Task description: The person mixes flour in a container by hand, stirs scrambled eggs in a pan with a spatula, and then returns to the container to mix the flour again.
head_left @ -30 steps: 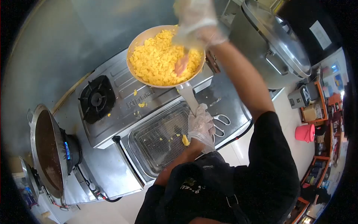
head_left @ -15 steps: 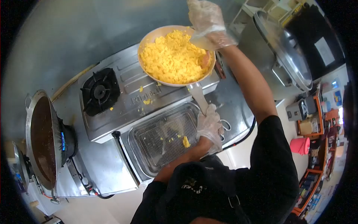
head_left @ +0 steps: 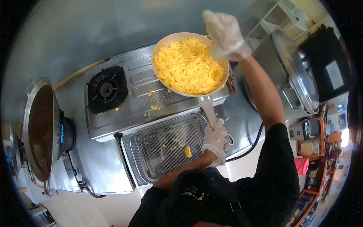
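A round, light-coloured frying pan (head_left: pixel 163 41) sits on the right side of the gas stove, filled with crumbly yellow scrambled egg (head_left: pixel 189 68). My left hand (head_left: pixel 215 140), in a clear plastic glove, is wrapped around the pan's pale handle (head_left: pixel 207 108). Over the pan's far right rim is my right hand (head_left: pixel 226 34), gloved too, with its fingers curled closed. Whatever it grips, if anything, is hidden beneath the hand.
Left of the pan, the stove (head_left: pixel 132 81) has a bare black burner (head_left: pixel 106 89). A wire-rack tray (head_left: pixel 166 147) with egg bits lies in front. At left, a large wok (head_left: pixel 39 128) of brown liquid stands over a blue flame. A big lidded pot (head_left: pixel 272 72) stands right.
My right hand has moved right and nearer to me over the pan's edge. My left hand keeps its hold on the handle. The whole view has shifted slightly.
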